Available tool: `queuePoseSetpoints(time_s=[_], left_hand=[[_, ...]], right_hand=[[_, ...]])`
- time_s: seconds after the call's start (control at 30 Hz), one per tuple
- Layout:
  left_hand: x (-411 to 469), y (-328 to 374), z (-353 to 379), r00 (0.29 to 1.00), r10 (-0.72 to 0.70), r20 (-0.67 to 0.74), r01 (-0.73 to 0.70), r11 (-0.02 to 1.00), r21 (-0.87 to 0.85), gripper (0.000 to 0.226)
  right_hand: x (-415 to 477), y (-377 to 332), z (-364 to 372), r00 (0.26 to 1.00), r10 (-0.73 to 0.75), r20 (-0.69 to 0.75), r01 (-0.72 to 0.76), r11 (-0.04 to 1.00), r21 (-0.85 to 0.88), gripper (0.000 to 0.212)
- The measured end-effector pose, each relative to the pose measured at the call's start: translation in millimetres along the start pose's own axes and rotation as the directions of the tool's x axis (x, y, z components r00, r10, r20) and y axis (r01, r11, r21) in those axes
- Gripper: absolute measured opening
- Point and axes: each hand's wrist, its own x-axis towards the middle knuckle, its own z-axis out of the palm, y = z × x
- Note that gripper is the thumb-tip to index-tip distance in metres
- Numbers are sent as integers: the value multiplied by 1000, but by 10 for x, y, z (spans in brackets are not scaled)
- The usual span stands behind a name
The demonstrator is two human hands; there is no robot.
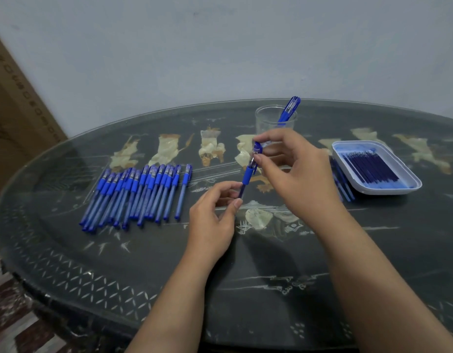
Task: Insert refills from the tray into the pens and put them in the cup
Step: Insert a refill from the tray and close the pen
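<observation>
Lying well left of the cup (266,121), at the picture's edge, a cardboard box (16,110) is cut off by the frame. Nearer the cup but still on its left, a row of pens (136,194) rests on the dark table (271,263). They are packed side by side, long axes running from you toward the far side, blue caps at the far end. They overlap so much that you cannot count them.

Your left hand (212,215), in front of the cup and slightly left, has thumb and fingers curled round the lower barrel of the held pen (248,175). That pen is in the air just in front of the cup, its long axis a steep diagonal. The lower end points toward you and left, the blue capped end up and away toward the cup.

Your right hand (296,169), directly in front of the cup, pinches the pen just under its blue top with thumb and fingertips. This hand hides the cup's lower part, and whether the top piece is fully seated is hard to make out.

The clear cup stands upright with a second pen (289,109) leaning in it, blue end up and tilted right.

Right of the cup, a white tray (388,191) holds dark blue refills (373,166) lying parallel, running far-left to near-right. A few blue sticks (345,186) lie against the tray's cup-side wall; pens or refills, you cannot tell.
</observation>
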Motion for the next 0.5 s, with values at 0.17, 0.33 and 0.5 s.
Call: queuePoseSetpoints(time_s=[0.17, 0.33, 0.5], left_hand=[[-1, 11, -1, 1000, -12, -1, 12, 1000, -19, 36], [10, 6, 13, 1000, -8, -18, 7, 1000, -24, 42], [1, 12, 10, 1000, -15, -26, 14, 999, -38, 43]], right_hand=[[-21, 28, 44, 1000, 15, -12, -14, 999, 34, 23], [-34, 16, 79, 1000, 13, -11, -13, 998, 54, 32], [-38, 6, 91, 1000, 9, -12, -9, 999, 39, 29]])
